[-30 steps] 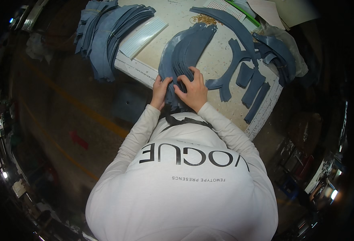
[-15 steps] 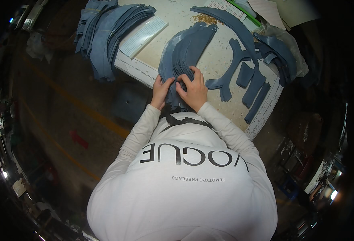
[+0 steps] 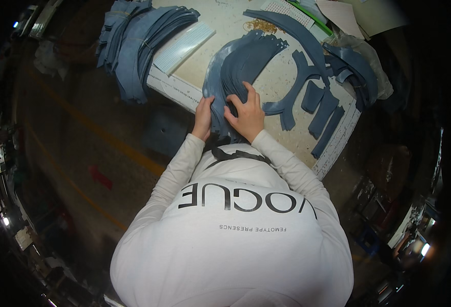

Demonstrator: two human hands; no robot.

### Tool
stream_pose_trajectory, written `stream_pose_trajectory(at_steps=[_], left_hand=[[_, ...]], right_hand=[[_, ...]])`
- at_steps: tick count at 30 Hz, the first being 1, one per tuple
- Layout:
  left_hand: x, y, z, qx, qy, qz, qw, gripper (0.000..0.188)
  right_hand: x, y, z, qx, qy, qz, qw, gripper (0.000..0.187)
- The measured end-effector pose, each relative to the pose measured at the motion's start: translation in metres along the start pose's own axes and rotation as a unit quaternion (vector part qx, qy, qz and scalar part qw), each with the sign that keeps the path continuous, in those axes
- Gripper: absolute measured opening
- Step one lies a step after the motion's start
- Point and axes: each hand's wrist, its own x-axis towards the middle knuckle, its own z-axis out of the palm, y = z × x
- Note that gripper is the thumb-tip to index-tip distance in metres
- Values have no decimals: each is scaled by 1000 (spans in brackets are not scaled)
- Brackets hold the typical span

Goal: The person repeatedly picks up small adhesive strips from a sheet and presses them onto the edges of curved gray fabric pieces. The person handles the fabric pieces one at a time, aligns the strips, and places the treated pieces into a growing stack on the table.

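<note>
A stack of curved blue-grey cut pieces (image 3: 242, 61), leather-like and thin, lies in front of me with its near ends at the table's edge. Along its left side my left hand (image 3: 203, 118) is closed, thumb on the edge and the other fingers partly hidden. My right hand (image 3: 248, 115) grips the right side with bent fingers, its thumb and forefinger on the layered edges. The far ends of the stack are spread like a fan.
Loose blue-grey cut pieces (image 3: 322, 112) lie on the pale table (image 3: 292, 140) at right. Banded stacks (image 3: 138, 51) overhang its left edge. A white ruled pad (image 3: 184, 46), gold-coloured rubber bands (image 3: 260, 25) and a plastic bag (image 3: 384, 82) with more pieces surround the work.
The stack's far ends have fanned out further to the right. My left thumb has drawn back from the stack's top towards its left edge. My right hand has barely shifted.
</note>
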Motion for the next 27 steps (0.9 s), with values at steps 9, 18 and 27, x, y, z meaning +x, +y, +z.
stream_pose_trajectory(at_steps=[9,18,27], left_hand=[[-3,-1,0,14,-17,25,999,31],[-1,-4,-7,13,39,-49,998,28],[-9,-2,0,29,-53,45,997,27]], right_hand=[[0,-2,0,12,7,8,1000,23],[-1,1,1,13,16,-9,1000,15],[0,-7,-5,30,3,-5,1000,20]])
